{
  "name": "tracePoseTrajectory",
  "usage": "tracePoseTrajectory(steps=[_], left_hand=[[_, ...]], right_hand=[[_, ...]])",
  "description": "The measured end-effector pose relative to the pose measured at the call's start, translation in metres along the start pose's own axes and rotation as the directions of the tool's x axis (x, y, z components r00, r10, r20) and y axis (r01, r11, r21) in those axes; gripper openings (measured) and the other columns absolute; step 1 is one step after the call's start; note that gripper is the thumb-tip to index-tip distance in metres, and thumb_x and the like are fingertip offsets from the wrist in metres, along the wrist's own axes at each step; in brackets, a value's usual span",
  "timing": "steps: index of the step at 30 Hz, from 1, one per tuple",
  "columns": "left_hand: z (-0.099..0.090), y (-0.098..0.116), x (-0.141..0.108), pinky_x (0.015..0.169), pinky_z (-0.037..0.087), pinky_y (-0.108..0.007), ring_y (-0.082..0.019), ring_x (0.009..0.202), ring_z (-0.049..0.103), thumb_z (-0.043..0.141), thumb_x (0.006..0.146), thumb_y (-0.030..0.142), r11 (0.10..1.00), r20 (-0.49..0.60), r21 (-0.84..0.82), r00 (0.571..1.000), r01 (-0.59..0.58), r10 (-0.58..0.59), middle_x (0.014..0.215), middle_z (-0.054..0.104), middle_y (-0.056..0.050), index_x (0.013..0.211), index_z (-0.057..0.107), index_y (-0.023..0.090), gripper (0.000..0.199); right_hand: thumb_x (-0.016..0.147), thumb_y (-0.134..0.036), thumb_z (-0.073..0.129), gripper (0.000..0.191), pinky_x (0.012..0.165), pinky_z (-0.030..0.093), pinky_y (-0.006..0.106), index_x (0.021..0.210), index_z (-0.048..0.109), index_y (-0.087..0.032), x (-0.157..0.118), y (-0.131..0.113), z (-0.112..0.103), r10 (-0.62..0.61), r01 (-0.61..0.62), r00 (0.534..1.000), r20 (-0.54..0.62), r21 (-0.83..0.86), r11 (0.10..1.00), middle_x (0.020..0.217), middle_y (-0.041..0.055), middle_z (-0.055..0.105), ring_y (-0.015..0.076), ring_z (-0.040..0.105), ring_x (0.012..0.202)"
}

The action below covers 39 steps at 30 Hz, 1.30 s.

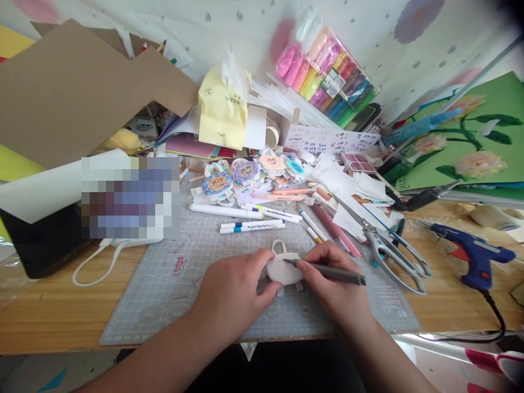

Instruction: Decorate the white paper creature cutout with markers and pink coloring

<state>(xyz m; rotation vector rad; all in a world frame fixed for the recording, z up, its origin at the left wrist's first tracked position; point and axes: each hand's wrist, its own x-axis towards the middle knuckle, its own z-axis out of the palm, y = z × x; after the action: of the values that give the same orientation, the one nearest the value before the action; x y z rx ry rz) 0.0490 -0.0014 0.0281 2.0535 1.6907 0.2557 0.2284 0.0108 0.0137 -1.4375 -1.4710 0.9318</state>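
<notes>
Near the front of the grey cutting mat, my left hand grips a small white oval paper piece between thumb and fingers. A loop sticks up from its top and small tabs show below. My right hand is closed around a dark grey marker pen, its tip at the upper face of the oval piece. Whether the tip touches cannot be made out. Behind my hands lie white acrylic markers and several decorated oval pieces, among them a blue-rimmed one and a purple one.
Grey-handled scissors and pink markers lie right of my hands. A blue glue gun with a cord rests farther right. At left stand a dark device and white cable. A yellow tissue pack stands behind.
</notes>
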Motion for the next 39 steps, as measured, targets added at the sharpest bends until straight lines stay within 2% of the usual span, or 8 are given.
tracePoseTrajectory(steps=[7, 12, 17, 22, 26, 30, 36, 39], left_hand=[[-0.001, 0.0, 0.0, 0.063, 0.037, -0.027, -0.018, 0.071, 0.063, 0.058, 0.082, 0.04, 1.0, -0.004, -0.002, 1.0, -0.004, 0.004, 0.075, 0.069, 0.003, 0.111, 0.061, 0.028, 0.032], [-0.002, 0.0, 0.001, 0.06, 0.036, -0.028, -0.019, 0.068, 0.063, 0.058, 0.083, 0.041, 1.0, 0.025, -0.005, 1.0, 0.001, -0.001, 0.079, 0.07, 0.002, 0.111, 0.06, 0.028, 0.031], [-0.002, 0.002, 0.001, 0.061, 0.035, -0.028, -0.019, 0.067, 0.062, 0.059, 0.083, 0.041, 1.0, 0.023, -0.004, 1.0, 0.015, -0.014, 0.079, 0.07, 0.003, 0.112, 0.06, 0.029, 0.031], [-0.003, 0.002, 0.002, 0.061, 0.035, -0.028, -0.019, 0.064, 0.061, 0.059, 0.083, 0.04, 1.0, 0.032, 0.009, 0.999, 0.02, -0.02, 0.071, 0.067, 0.003, 0.112, 0.061, 0.029, 0.031], [-0.003, 0.002, 0.002, 0.063, 0.036, -0.029, -0.019, 0.066, 0.062, 0.059, 0.083, 0.039, 1.0, 0.032, -0.004, 0.999, 0.018, -0.018, 0.076, 0.069, 0.003, 0.111, 0.061, 0.028, 0.03], [-0.004, 0.003, 0.002, 0.064, 0.037, -0.029, -0.02, 0.068, 0.062, 0.058, 0.083, 0.038, 1.0, 0.049, 0.0, 0.999, 0.024, -0.024, 0.078, 0.07, 0.002, 0.113, 0.061, 0.028, 0.032], [-0.004, 0.002, 0.001, 0.065, 0.038, -0.031, -0.021, 0.068, 0.062, 0.057, 0.084, 0.038, 1.0, 0.061, -0.004, 0.998, 0.026, -0.026, 0.08, 0.07, 0.001, 0.116, 0.061, 0.027, 0.034], [-0.004, 0.001, 0.001, 0.066, 0.038, -0.032, -0.021, 0.069, 0.063, 0.057, 0.084, 0.038, 1.0, 0.054, -0.007, 0.998, 0.027, -0.027, 0.081, 0.071, 0.001, 0.116, 0.061, 0.028, 0.034]], right_hand=[[0.074, -0.031, 0.069, 0.017, 0.047, 0.038, 0.026, 0.066, 0.056, -0.022, -0.001, 0.001, 0.0, -0.036, 0.036, 0.999, 0.029, 0.001, 0.999, 0.055, -0.0032, 0.054, 0.0127, 0.045, 0.05], [0.074, -0.032, 0.069, 0.02, 0.048, 0.038, 0.026, 0.065, 0.054, -0.022, -0.001, 0.002, 0.0, 0.015, -0.013, 0.999, -0.04, 0.047, 0.999, 0.056, -0.0031, 0.054, 0.0133, 0.048, 0.051], [0.073, -0.03, 0.07, 0.019, 0.048, 0.037, 0.026, 0.064, 0.055, -0.022, 0.0, 0.002, -0.001, 0.004, -0.003, 1.0, -0.024, 0.03, 1.0, 0.055, -0.0038, 0.053, 0.0128, 0.046, 0.05], [0.077, -0.031, 0.067, 0.019, 0.051, 0.04, 0.027, 0.065, 0.055, -0.022, 0.001, 0.006, -0.005, 0.035, -0.034, 0.999, -0.022, 0.056, 0.998, 0.056, -0.0023, 0.056, 0.0151, 0.051, 0.054], [0.076, -0.03, 0.067, 0.019, 0.051, 0.04, 0.027, 0.064, 0.056, -0.022, 0.001, 0.008, -0.006, 0.028, -0.028, 1.0, -0.001, 0.013, 1.0, 0.056, -0.0017, 0.057, 0.0152, 0.051, 0.053], [0.078, -0.03, 0.065, 0.019, 0.052, 0.038, 0.027, 0.065, 0.054, -0.022, 0.0, 0.01, -0.005, 0.064, -0.061, 0.997, -0.05, 0.058, 0.996, 0.055, -0.0022, 0.055, 0.0152, 0.049, 0.054], [0.076, -0.028, 0.065, 0.02, 0.052, 0.037, 0.027, 0.062, 0.053, -0.022, 0.0, 0.015, -0.006, 0.039, -0.037, 0.999, -0.01, 0.124, 0.992, 0.055, -0.0023, 0.055, 0.0152, 0.047, 0.055], [0.077, -0.029, 0.066, 0.019, 0.052, 0.037, 0.026, 0.063, 0.055, -0.022, -0.001, 0.015, -0.007, 0.053, -0.049, 0.998, -0.034, 0.107, 0.993, 0.055, -0.0022, 0.056, 0.0155, 0.048, 0.055]])
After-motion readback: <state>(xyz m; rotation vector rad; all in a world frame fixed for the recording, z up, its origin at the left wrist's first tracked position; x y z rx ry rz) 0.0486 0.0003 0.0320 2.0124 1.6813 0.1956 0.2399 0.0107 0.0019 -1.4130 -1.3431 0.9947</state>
